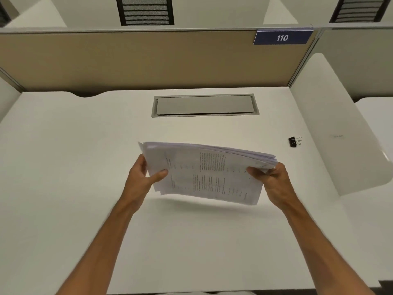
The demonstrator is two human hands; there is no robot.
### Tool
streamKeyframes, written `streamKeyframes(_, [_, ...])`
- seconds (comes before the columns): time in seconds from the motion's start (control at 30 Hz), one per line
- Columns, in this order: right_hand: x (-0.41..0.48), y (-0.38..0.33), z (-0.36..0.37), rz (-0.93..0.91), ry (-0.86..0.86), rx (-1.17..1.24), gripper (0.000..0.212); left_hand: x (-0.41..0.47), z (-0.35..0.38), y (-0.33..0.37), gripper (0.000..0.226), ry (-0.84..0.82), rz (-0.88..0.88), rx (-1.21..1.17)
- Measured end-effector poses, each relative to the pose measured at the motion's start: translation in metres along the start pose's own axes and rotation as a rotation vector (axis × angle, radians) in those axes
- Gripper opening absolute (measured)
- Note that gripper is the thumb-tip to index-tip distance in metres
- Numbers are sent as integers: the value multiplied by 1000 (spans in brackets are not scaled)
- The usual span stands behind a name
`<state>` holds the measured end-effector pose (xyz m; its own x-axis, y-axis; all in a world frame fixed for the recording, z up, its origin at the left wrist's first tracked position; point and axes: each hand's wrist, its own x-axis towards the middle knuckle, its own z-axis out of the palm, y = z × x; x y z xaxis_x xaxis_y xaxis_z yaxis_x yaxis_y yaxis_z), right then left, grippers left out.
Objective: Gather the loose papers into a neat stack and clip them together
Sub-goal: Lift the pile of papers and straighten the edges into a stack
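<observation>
A stack of printed white papers (208,173) is held in the air above the middle of the white desk (85,145), tilted with its far edge up. The sheets are not quite flush; edges fan out at the top and left. My left hand (142,177) grips the stack's left side, thumb on top. My right hand (270,179) grips its right side, thumb on top. A small black binder clip (294,142) lies on the desk to the right, well apart from both hands.
A grey cable-port lid (205,105) is set into the desk behind the papers. A tan partition (148,60) with a blue "110" sign (282,37) stands at the back. A white side divider (340,135) bounds the desk on the right.
</observation>
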<state>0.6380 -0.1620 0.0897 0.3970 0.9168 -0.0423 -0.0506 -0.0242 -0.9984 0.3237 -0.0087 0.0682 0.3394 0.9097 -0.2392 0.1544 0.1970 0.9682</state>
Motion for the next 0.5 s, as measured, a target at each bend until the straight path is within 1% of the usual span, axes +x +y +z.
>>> streamKeyframes(0.07, [2, 4, 4, 6, -37, 9, 37, 0, 2, -2, 51, 20, -4, -73])
streamKeyframes(0.13, [4, 9, 7, 6, -49, 7, 38, -4, 5, -4, 40, 105, 3, -101])
streamKeyframes(0.23, [4, 16, 8, -4, -32, 6, 40, -11, 7, -10, 35, 228, 9, -119])
streamKeyframes(0.33, [4, 23, 7, -2, -12, 15, 41, -17, 5, -17, 30, 316, 42, -65])
streamKeyframes(0.4, [4, 28, 6, 6, -10, 14, 40, -21, 4, -20, 27, 340, 63, -44])
streamKeyframes(0.5, [3, 32, 7, 29, -8, 7, 43, -23, 3, -25, 26, 327, 68, -32])
